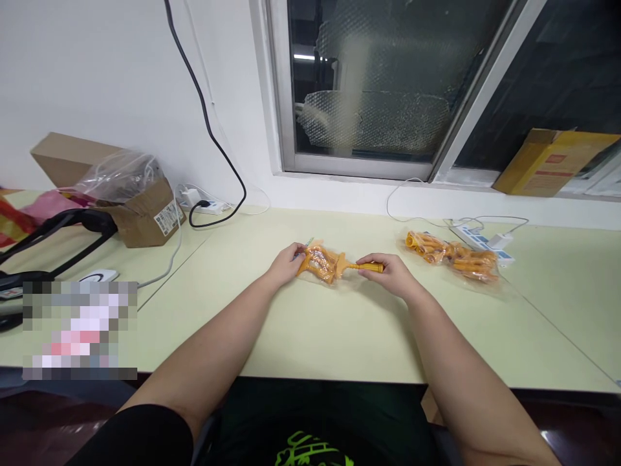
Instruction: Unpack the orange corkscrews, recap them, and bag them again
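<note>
Just in front of me over the table is a clear plastic bag (321,263) with orange plastic parts inside. My left hand (286,265) is closed on the bag's left end. From the bag's right side sticks out an orange plastic piece with a ribbed handle (371,266) and a wider, pointed part beside the bag. The fingers of my right hand (394,277) are wrapped round that handle. I cannot tell whether the pointed part is fully outside the bag. Farther right lie more bagged orange parts (473,264), apart from both hands.
White power strips (478,241) (209,206) with cables lie along the wall. At the left are an opened cardboard box (140,217), a black frame-like object (92,220) and a blurred-out patch. A yellow box (553,162) leans on the window sill.
</note>
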### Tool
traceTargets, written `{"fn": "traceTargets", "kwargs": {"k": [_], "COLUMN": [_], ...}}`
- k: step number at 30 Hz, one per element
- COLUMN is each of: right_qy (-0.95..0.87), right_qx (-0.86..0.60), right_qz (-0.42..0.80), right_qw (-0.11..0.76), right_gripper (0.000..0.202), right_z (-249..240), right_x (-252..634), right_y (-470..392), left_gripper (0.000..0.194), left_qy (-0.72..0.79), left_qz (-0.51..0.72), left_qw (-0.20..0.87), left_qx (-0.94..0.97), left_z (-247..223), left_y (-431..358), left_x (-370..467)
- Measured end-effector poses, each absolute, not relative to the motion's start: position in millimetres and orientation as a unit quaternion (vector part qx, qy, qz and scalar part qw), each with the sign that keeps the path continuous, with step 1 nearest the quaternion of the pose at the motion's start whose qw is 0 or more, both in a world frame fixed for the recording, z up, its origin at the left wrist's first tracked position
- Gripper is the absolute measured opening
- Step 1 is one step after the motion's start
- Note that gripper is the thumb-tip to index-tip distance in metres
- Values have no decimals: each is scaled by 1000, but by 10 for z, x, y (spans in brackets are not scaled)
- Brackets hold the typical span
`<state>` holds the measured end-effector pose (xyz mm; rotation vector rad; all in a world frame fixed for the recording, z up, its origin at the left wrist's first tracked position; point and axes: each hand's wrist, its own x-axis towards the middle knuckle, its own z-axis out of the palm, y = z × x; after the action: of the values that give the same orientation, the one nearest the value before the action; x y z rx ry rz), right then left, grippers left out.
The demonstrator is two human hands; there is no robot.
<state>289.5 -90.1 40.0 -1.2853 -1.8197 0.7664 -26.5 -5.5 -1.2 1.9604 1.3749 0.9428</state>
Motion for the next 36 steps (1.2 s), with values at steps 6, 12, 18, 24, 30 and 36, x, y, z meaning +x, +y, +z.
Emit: {"fn": "traceTargets", "kwargs": {"k": [6,12,18,24,30,36], "right_qy": [-715,-681,-746,-726,-744,-776], "right_qx": [-460,-514,-436,-366,-283,-314], "right_qz": [348,268,291,435,508,421], "right_qw": [396,447,410,387,328,349], "right_gripper": [34,41,50,47,48,41], "right_z": [344,245,223,276,331,263], "right_x": [2748,2530,2622,2725,2671,2699], "right_y": [-927,-922,-902,-878,-918,-878], "left_gripper": [30,33,32,34,34,36], "left_qy": [491,476,488,483,438,461], "left_qz": [346,343,349,350,340,345], "left_qw": [264,272,265,261,245,230], "left_qx": [755,762,755,759,795,785], "left_z": [-23,-19,-38,-59,-47,-72], "left_y": [-51,-75,-52,-38,-56,-41], "left_x": [-258,-252,-243,-242,-218,-181]}}
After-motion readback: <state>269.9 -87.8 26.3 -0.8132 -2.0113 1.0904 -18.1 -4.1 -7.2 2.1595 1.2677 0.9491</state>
